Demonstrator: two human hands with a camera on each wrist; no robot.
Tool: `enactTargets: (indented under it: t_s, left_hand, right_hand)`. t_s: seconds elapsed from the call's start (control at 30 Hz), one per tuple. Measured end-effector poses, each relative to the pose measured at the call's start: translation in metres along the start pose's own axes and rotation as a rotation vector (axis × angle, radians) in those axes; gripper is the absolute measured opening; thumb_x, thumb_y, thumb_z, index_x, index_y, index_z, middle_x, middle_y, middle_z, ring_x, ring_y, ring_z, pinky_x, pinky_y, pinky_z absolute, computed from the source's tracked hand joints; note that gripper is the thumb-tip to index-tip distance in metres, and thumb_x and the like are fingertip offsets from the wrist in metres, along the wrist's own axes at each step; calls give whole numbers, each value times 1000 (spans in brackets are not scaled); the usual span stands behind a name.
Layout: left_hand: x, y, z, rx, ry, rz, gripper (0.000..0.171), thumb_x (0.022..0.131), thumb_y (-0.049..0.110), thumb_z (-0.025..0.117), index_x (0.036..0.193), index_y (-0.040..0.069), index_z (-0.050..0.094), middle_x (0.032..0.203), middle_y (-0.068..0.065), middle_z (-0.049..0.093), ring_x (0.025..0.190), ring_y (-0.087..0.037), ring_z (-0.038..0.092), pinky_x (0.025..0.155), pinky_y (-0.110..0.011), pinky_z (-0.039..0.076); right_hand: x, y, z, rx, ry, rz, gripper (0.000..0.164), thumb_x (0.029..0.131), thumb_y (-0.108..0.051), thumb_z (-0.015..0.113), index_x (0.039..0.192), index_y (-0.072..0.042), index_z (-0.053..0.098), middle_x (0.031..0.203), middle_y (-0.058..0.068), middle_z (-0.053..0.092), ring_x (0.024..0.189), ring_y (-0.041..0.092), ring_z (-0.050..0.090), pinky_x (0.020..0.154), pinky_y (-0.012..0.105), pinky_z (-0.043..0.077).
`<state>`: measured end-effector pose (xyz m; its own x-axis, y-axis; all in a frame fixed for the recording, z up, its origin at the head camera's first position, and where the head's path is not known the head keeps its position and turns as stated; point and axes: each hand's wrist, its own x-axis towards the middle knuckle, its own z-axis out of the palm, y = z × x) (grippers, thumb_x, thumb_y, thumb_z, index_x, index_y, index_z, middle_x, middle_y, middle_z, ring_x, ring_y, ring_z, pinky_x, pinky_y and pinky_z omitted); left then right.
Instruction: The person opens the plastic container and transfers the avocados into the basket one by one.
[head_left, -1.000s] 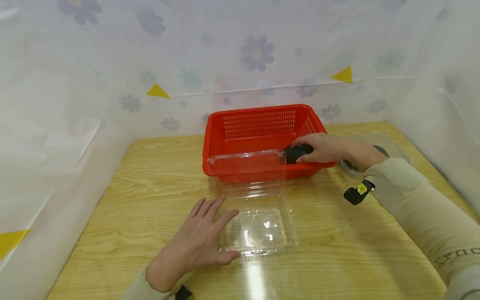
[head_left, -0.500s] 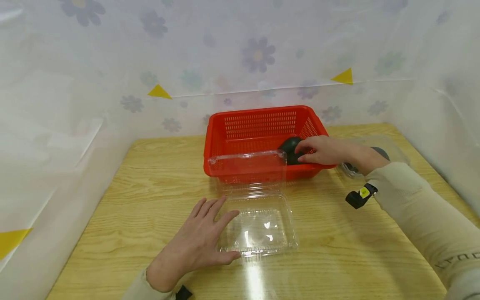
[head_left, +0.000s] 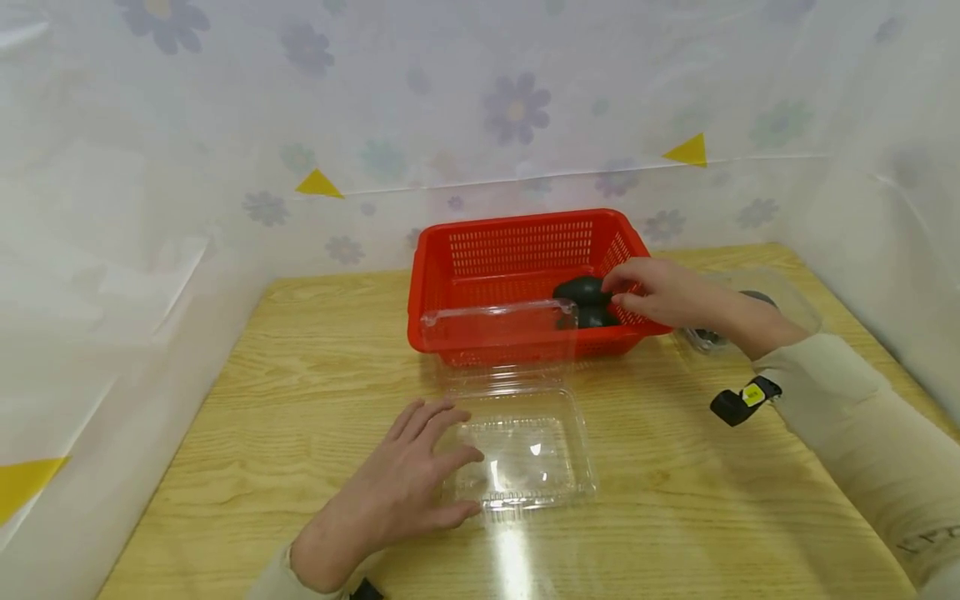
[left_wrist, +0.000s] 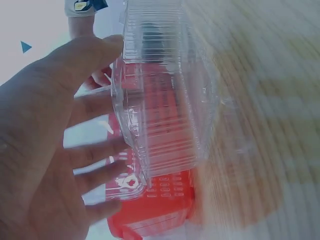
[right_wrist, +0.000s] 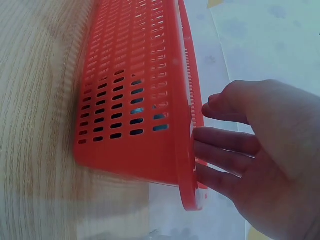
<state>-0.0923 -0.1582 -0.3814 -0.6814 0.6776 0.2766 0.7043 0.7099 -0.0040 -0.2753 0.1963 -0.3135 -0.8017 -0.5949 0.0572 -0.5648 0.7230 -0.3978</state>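
Note:
In the head view my left hand [head_left: 397, 483] lies at the left side of a clear plastic clamshell box [head_left: 517, 454], fingers spread and thumb at its near corner. The box's lid [head_left: 495, 329] stands raised toward a red basket [head_left: 517, 246]. Inside the basket, at its right front, are two dark green, oval fruits like avocados, one farther back [head_left: 581, 289] and one nearer [head_left: 596, 317]. My right hand [head_left: 663, 292] hovers over the basket's right side, fingers loosely bent near the farther fruit's end. Nothing shows between thumb and fingers in the right wrist view.
A second clear plastic box [head_left: 795, 300] with dark things in it stands right of the basket, partly hidden by my right forearm. Flowered white sheeting [head_left: 517, 108] rises behind the wooden table [head_left: 300, 358] and at its sides.
My right hand has let go of the dark fruit and drawn back a little up and right, so both fruits now show in the basket. The left hand has barely moved.

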Motion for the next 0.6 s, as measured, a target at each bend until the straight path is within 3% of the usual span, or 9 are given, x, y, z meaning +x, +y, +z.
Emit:
enactTargets:
  t_s: [0.1, 0.23, 0.43, 0.6]
  left_hand:
    - [0, 2, 0, -20, 22, 84, 27, 78, 51, 60, 92, 29, 63, 106, 6, 56, 109, -16, 47, 105, -46, 28]
    - [-2, 5, -2, -19, 27, 157, 12, 78, 40, 64, 80, 28, 64, 81, 13, 57, 84, -7, 53, 97, -43, 39]
    - [-7, 8, -5, 0, 49, 181, 9, 77, 34, 67, 73, 27, 63, 71, 15, 55, 74, -3, 51, 96, -42, 40]
    - [-18, 8, -8, -29, 52, 148, 8, 76, 32, 68, 74, 27, 63, 74, 14, 54, 75, -3, 51, 96, -40, 40]
  right_hand:
    - [-5, 0, -3, 3, 27, -11, 23, 86, -9, 55, 109, -9, 58, 109, 7, 58, 95, 21, 52, 82, 41, 46]
    - [-12, 1, -6, 13, 63, -2, 22, 87, -10, 54, 109, -11, 57, 108, 6, 58, 94, 19, 54, 80, 39, 47]
    - [-24, 3, -11, 54, 103, 40, 24, 89, -12, 51, 113, -11, 55, 112, 6, 57, 99, 20, 53, 82, 42, 46]
    - [-34, 6, -18, 49, 148, 42, 24, 90, -11, 49, 113, -9, 54, 113, 8, 55, 101, 22, 53, 84, 44, 46]
